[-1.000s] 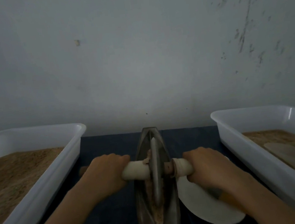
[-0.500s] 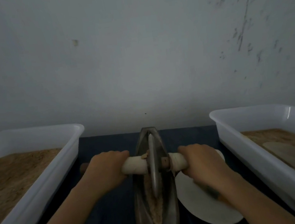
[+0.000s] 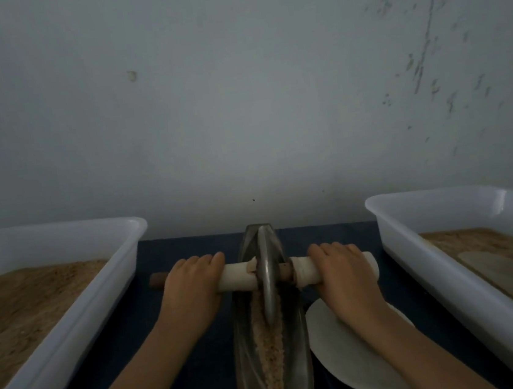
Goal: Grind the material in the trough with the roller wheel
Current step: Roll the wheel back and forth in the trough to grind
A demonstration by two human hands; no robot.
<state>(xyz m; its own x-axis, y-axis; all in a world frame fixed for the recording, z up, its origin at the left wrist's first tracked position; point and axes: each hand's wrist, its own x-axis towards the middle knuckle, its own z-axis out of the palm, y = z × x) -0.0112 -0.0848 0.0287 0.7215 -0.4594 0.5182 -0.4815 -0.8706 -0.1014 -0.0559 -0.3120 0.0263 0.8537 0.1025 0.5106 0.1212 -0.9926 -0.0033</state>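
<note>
Metal trough (image 3: 300, 349): long, narrow, at 6 o'clock on the dark blue cloth (image 3: 132, 352), running toward 12.
Grain (image 3: 271, 352): tan strip along the trough floor, mostly near of the wheel.
Wheel (image 3: 267, 282): upright disc standing in the trough's far half, its axle (image 3: 235, 276) white-wrapped and lying crosswise.
Left hand (image 3: 192, 288): fingers curled over the axle at 9 o'clock of the wheel.
Right hand (image 3: 342, 275): fingers curled over the axle at 3 o'clock.
Plate (image 3: 347, 353): white, under the right wrist, touching the trough.
Tubs: white, holding brown meal, left (image 3: 71, 321) and right (image 3: 449, 268).
</note>
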